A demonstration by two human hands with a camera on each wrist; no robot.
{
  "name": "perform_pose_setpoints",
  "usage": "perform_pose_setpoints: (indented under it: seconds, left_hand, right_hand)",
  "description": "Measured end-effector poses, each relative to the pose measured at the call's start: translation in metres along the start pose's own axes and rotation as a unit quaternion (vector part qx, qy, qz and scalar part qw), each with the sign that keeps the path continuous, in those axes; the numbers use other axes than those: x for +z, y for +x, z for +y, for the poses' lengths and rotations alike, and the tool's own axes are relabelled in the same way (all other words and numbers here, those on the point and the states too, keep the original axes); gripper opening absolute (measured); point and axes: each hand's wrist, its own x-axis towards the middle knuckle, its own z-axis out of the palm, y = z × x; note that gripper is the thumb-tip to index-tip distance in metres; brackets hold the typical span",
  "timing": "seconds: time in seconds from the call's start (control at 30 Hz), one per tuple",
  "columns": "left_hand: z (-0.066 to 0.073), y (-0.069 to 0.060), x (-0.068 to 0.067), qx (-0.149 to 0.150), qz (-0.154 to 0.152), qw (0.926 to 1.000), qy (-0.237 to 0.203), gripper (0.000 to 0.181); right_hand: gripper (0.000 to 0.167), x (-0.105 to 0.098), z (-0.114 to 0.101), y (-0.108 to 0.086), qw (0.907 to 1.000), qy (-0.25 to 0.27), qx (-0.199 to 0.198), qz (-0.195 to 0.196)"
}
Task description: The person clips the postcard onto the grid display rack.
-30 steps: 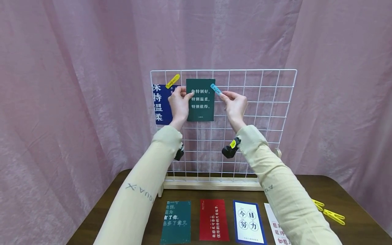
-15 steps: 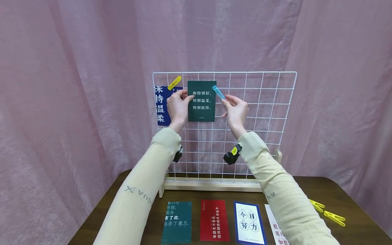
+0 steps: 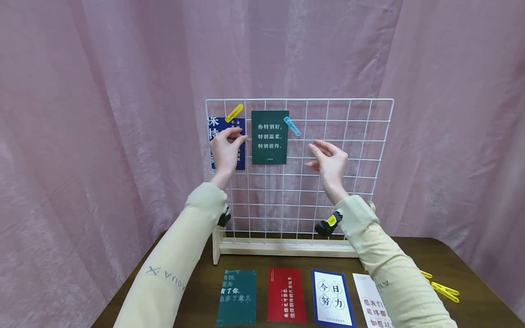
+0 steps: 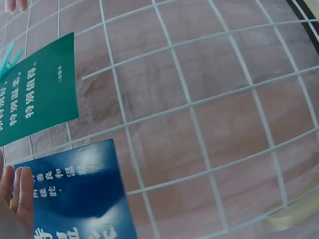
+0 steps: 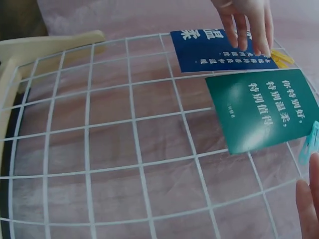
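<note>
A green card (image 3: 270,152) hangs on the white wire grid (image 3: 328,120), held at its upper right by a blue clothespin (image 3: 292,126). To its left hangs a blue card (image 3: 240,159) under a yellow clothespin (image 3: 234,113). My left hand (image 3: 226,148) hovers in front of the blue card, fingers loosely bent and holding nothing. Apart from the green card, to its right, my right hand (image 3: 331,164) is before the grid with nothing between thumb and fingers. In the right wrist view, the left hand (image 5: 246,22) covers part of the blue card (image 5: 199,55).
The grid stands in a wooden base (image 3: 283,248) on a dark table. Along the front lie a teal card (image 3: 237,307), a red card (image 3: 279,282), a blue-bordered card (image 3: 333,314) and a white card (image 3: 362,287). Yellow clothespins (image 3: 445,290) lie at the right. A pink curtain (image 3: 123,91) hangs behind.
My left hand has let go of the green card and moved left. The right hand has released the blue clothespin and drawn away right and down. Card and clothespin stay on the grid.
</note>
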Motion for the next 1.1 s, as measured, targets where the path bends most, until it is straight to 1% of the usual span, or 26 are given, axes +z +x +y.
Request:
perform_pose_setpoints:
  seconds: [0.1,0.17,0.2,0.23,0.27,0.3,0.4,0.47,0.5,0.57,0.67,0.7,0.77,0.83,0.9,0.97,1.07,1.1]
  left_hand:
    - [-0.005,-0.010,-0.006,-0.006,-0.006,0.9996,-0.027,0.019]
    - [-0.010,-0.019,-0.010,-0.013,-0.013,0.9989,-0.043,0.019]
    - [-0.013,-0.024,-0.011,-0.016,-0.017,0.9985,-0.049,0.019]
    - [-0.016,-0.029,-0.012,-0.017,-0.021,0.9982,-0.054,0.018]
    - [-0.019,-0.034,-0.013,-0.017,-0.027,0.9977,-0.059,0.018]
    - [-0.022,-0.039,-0.013,-0.017,-0.032,0.9975,-0.061,0.018]
    - [-0.031,-0.058,-0.016,-0.014,-0.050,0.9966,-0.064,0.017]
    - [-0.035,-0.070,-0.017,-0.020,-0.064,0.9951,-0.073,0.018]
    - [-0.037,-0.076,-0.018,-0.025,-0.070,0.9944,-0.075,0.018]
    - [-0.040,-0.087,-0.020,-0.038,-0.086,0.9927,-0.075,0.020]
    - [-0.045,-0.103,-0.024,-0.068,-0.120,0.9868,-0.085,0.022]
    - [-0.046,-0.108,-0.026,-0.076,-0.131,0.9843,-0.090,0.022]
    - [-0.050,-0.118,-0.030,-0.092,-0.159,0.9771,-0.107,0.021]
    - [-0.054,-0.129,-0.035,-0.104,-0.181,0.9716,-0.111,0.022]
    - [-0.052,-0.139,-0.044,-0.113,-0.200,0.9667,-0.113,0.021]
    - [-0.048,-0.149,-0.053,-0.120,-0.214,0.9641,-0.103,0.022]
    - [-0.045,-0.159,-0.064,-0.130,-0.239,0.9571,-0.100,0.022]
    - [-0.048,-0.162,-0.066,-0.135,-0.248,0.9536,-0.105,0.023]
  right_hand:
    - [0.032,-0.019,0.028,0.011,0.9996,0.021,0.017,-0.008]
    - [0.032,-0.036,0.057,0.021,0.9993,0.032,0.005,-0.021]
    - [0.032,-0.041,0.066,0.022,0.9994,0.026,0.006,-0.021]
    - [0.032,-0.045,0.068,0.020,0.9996,0.010,0.018,-0.019]
    - [0.032,-0.052,0.079,0.021,0.9995,0.013,0.010,-0.026]
    - [0.032,-0.057,0.085,0.020,0.9995,0.008,0.011,-0.029]
    - [0.032,-0.069,0.094,0.011,0.9992,-0.002,0.006,-0.039]
    - [0.031,-0.073,0.090,-0.001,0.9991,-0.003,-0.001,-0.043]
    - [0.031,-0.072,0.082,-0.010,0.9991,-0.012,0.002,-0.041]
    - [0.029,-0.071,0.066,-0.027,0.9988,-0.024,-0.008,-0.042]
    - [0.026,-0.066,0.029,-0.056,0.9970,-0.067,0.022,-0.033]
    - [0.024,-0.067,0.024,-0.063,0.9960,-0.078,0.023,-0.036]
    - [0.023,-0.072,0.018,-0.074,0.9942,-0.094,0.037,-0.037]
    - [0.022,-0.082,0.022,-0.080,0.9923,-0.106,0.052,-0.036]
    - [0.027,-0.093,0.026,-0.087,0.9901,-0.123,0.060,-0.031]
    - [0.033,-0.115,0.053,-0.087,0.9903,-0.127,0.049,-0.029]
    - [0.035,-0.157,0.111,-0.080,0.9895,-0.138,0.026,-0.033]
    - [0.035,-0.171,0.130,-0.077,0.9891,-0.142,0.018,-0.034]
